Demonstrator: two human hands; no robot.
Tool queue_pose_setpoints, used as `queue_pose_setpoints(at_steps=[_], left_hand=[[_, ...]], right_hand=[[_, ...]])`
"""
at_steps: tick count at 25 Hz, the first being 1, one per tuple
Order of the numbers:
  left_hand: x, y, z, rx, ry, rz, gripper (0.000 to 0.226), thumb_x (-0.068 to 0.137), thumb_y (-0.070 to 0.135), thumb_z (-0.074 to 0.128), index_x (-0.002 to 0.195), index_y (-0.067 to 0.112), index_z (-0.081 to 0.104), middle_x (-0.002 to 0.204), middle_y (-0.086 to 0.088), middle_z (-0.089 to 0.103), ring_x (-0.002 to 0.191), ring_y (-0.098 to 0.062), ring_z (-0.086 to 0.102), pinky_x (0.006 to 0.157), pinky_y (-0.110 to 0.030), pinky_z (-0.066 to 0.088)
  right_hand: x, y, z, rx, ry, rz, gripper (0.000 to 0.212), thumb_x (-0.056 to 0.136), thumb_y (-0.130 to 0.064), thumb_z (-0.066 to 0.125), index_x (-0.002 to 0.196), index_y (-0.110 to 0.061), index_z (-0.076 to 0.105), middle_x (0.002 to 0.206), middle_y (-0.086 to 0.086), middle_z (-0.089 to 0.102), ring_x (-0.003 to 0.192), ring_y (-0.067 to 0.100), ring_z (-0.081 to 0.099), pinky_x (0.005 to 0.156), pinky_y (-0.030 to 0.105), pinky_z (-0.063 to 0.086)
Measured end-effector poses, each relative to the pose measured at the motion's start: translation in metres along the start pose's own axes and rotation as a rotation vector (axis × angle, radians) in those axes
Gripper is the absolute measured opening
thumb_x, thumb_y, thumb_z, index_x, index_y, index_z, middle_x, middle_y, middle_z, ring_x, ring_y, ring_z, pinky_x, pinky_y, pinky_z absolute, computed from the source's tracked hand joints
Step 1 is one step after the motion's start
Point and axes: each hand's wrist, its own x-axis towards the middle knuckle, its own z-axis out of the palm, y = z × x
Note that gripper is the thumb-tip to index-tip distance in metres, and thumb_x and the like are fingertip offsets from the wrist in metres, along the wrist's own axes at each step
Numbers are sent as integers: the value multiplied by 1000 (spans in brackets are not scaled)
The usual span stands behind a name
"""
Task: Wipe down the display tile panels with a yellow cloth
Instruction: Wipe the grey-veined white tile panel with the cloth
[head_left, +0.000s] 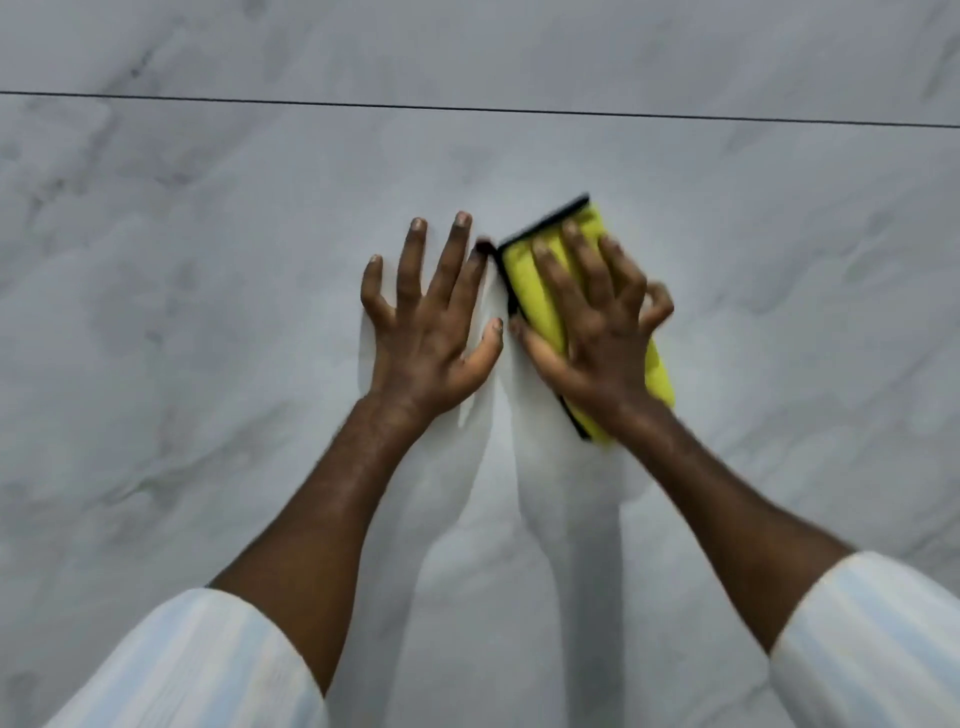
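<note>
**Both hands flat on the grey tile panel, cloth under the right**

We see a grey marble-look tile panel (208, 312) filling the whole view, pale veining across it. A thin dark joint line (467, 107) runs left to right near the top and splits it from the next tile panel above (467, 47).

Left hand (426, 332): palm down, fingers spread wide, pressed flat on the bare tile. It holds nothing. Its thumb points toward the right hand, tip close to the right thumb but apart.

Right hand (592, 332): palm down on the yellow cloth (535, 291), fingers spread and laid over it, pressing it against the tile rather than pinching it. The little finger looks curled at the outer edge; blur there, so we can't say more.

The cloth is folded into a narrow strip with black edging. It lies just right of the left hand, tilted, one end sticking out past the right fingertips, the other showing below the wrist on the outer side. A black corner of it sits just beside the left index finger; we can't tell if they touch.

Both forearms are bare, with pale striped sleeves (197, 670) pushed up at the bottom corners. Soft shadows of the arms fall on the tile between them.

No writing, brand or label readable on cloth, tile or sleeves.
</note>
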Motion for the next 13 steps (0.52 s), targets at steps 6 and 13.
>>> queue_pose_setpoints(at_steps=[6, 13], left_hand=[[-5, -3, 7, 88, -49, 31, 73, 104, 51, 37, 166, 15, 22, 173, -9, 17, 160, -38, 12, 120, -68, 15], [-79, 58, 16, -112, -100, 118, 77, 99, 48, 51, 162, 7, 32, 171, -15, 21, 159, -41, 14, 121, -72, 13]], right_hand=[[132, 43, -22, 47, -48, 67, 75, 92, -68, 47, 161, -41, 31, 171, -10, 23, 155, 21, 21, 108, 50, 24], [-79, 71, -5, -31, 48, 127, 65, 101, -59, 51, 159, -31, 40, 169, 1, 31, 153, 28, 30, 102, 56, 32]])
